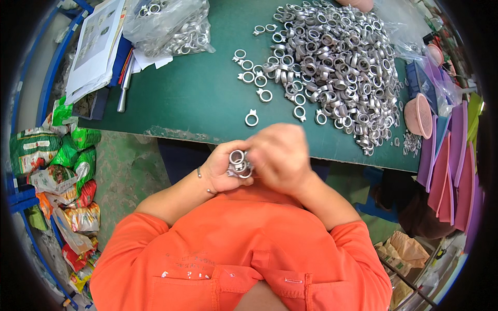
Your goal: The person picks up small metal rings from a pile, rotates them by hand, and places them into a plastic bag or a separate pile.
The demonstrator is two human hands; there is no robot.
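Observation:
Several silver metal rings with small lugs [240, 165] rest bunched in my left hand [220, 168], just off the table's near edge. The fingers of that hand curl round them. Close against its right side is my right hand [280, 155], blurred by motion, with its fingers curled in toward the rings. What its fingertips hold, if anything, is hidden. Beyond my hands one loose ring [251, 118] lies on the green table [181, 103]. A large heap of similar rings [342, 67] covers the table's right part, with several strays along its left side.
A clear plastic bag of rings [174, 31] sits at the far left, beside stacked papers [96, 46] and a metal-handled tool [123, 93]. A pink basket [417, 116] and coloured plastic bins [451, 166] stand at the right. Bagged packets [67, 171] line the left shelf.

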